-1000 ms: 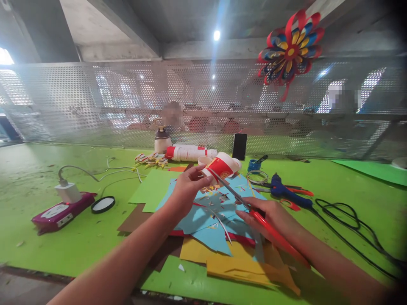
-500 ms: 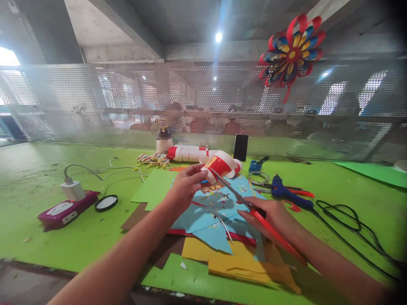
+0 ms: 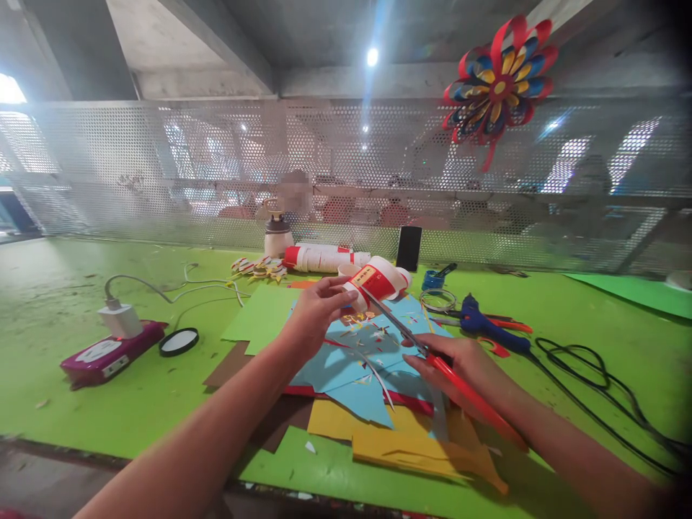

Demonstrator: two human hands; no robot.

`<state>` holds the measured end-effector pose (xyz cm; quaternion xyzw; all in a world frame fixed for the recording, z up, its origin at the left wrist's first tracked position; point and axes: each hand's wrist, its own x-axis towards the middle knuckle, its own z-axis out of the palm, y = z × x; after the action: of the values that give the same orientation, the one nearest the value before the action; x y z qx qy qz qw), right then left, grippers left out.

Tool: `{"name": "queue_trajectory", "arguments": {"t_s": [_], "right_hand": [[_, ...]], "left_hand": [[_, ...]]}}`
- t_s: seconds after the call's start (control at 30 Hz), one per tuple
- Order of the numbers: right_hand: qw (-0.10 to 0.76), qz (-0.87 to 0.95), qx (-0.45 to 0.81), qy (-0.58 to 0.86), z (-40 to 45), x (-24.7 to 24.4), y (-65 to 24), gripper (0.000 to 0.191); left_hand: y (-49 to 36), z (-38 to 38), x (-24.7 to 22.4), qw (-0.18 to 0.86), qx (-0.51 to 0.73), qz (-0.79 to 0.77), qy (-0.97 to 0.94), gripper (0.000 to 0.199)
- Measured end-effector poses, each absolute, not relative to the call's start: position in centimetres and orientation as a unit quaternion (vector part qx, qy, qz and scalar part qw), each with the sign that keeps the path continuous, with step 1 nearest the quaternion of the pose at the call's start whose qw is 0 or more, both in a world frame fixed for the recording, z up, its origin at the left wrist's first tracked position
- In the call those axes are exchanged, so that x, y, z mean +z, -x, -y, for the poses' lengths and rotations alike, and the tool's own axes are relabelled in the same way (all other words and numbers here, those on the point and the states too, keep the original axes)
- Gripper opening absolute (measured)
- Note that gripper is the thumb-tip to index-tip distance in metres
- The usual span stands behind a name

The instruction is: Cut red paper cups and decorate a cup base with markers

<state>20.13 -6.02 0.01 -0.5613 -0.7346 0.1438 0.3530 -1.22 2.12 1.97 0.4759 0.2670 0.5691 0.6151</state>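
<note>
My left hand (image 3: 318, 306) grips a red and white paper cup (image 3: 381, 280) by its lower end, and the cup lies tilted on its side in the air. In my right hand (image 3: 451, 360) is a pair of scissors (image 3: 459, 386) with red handles; its blades reach up to the cup's side wall and touch it. Whether the blades have cut into the wall I cannot tell. Below, light blue paper sheets (image 3: 351, 386) carry small paper scraps and thin white strips. Yellow (image 3: 416, 454), brown and green sheets lie under and around them.
A blue glue gun (image 3: 476, 321) and its black cord lie at right. Stacked paper cups (image 3: 324, 258), a bottle (image 3: 277, 236) and a phone (image 3: 409, 249) stand at the back. A purple power strip (image 3: 113, 353) is at left. A paper flower (image 3: 498, 86) hangs at upper right.
The cup has turned slightly in my left hand, showing more of its printed label. The scissors stay against it. The whole view has shifted a little.
</note>
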Motion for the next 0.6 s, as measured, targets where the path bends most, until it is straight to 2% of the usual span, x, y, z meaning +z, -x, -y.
{"name": "queue_trajectory", "arguments": {"t_s": [0.23,0.43,0.6], "right_hand": [[0.352,0.746,0.14,0.548,6.01,0.25,-20.13,0.035],[0.351,0.75,0.149,0.54,5.72,0.21,-20.15,0.038],[0.356,0.739,0.153,0.552,5.96,0.17,-20.05,0.036]], "left_hand": [[1.36,-2.4,1.86,0.657,0.558,-0.248,-0.441,0.037],[1.33,-2.17,1.84,0.593,0.545,-0.291,-0.517,0.043],[1.2,-1.79,1.96,0.587,0.536,-0.295,-0.531,0.045]]}}
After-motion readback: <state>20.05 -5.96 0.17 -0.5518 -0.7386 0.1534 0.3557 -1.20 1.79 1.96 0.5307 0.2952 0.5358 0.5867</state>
